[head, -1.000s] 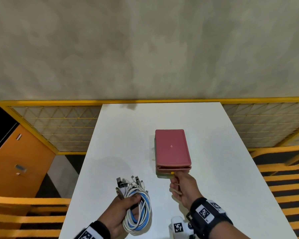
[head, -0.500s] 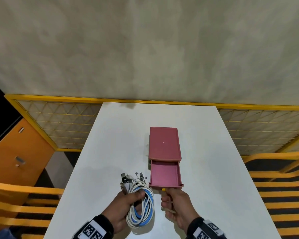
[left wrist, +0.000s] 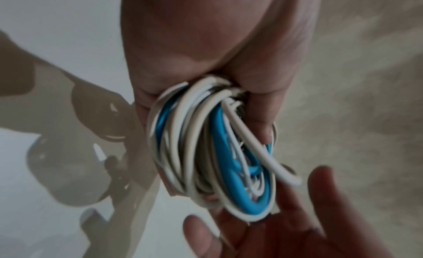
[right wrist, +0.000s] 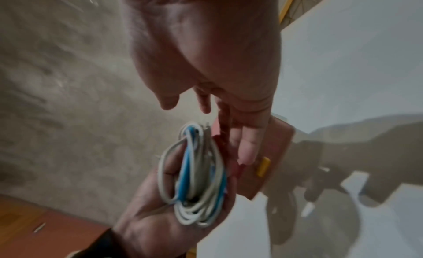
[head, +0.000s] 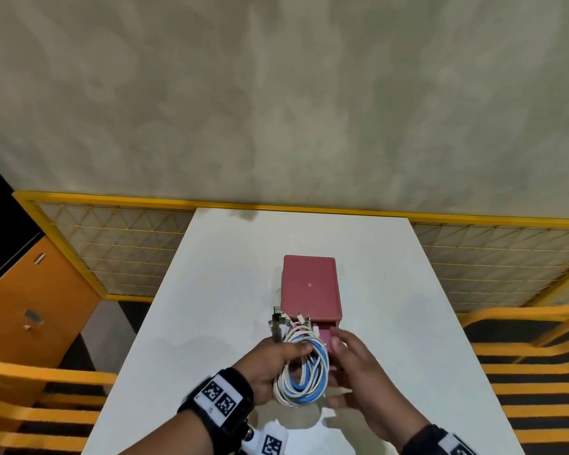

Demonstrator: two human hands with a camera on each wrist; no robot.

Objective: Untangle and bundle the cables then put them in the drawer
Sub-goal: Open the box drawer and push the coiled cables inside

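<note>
You hold the coiled bundle of white and blue cables [head: 302,366] in your left hand [head: 270,366], the fingers [left wrist: 263,121] curled round one side of the coil so the loops stay together and the metal plug ends [head: 284,320] stick out at the far side, clear of your palm. That grip looks chosen to keep the coil from springing open while it travels; the left wrist view shows one white end [left wrist: 281,173] poking loose from the loops, so the bundle seems held by your hand alone, and no tie is visible. The bundle hangs above the white surface [head: 211,307], right in front of the small pink plastic drawer box [head: 310,284], and it covers most of the pulled-out pink drawer [head: 325,334], of which only a corner shows in the head view. Your right hand [head: 358,372] is beside the coil with its fingers [right wrist: 246,144] straight and relaxed, gripping nothing; it sits between the bundle and the drawer front, close to the little yellow handle [right wrist: 263,166]. Whether a fingertip touches the drawer front cannot be told from these views. It appears placed there to steady the light box or to guide the loops in, since the opening looks barely wider than the coil. The bundling seems done and the drop into the drawer is the step in hand. You may need to flatten the coil and tuck the plugs in first, or a stray end could catch the rim and stop the drawer closing.
</note>
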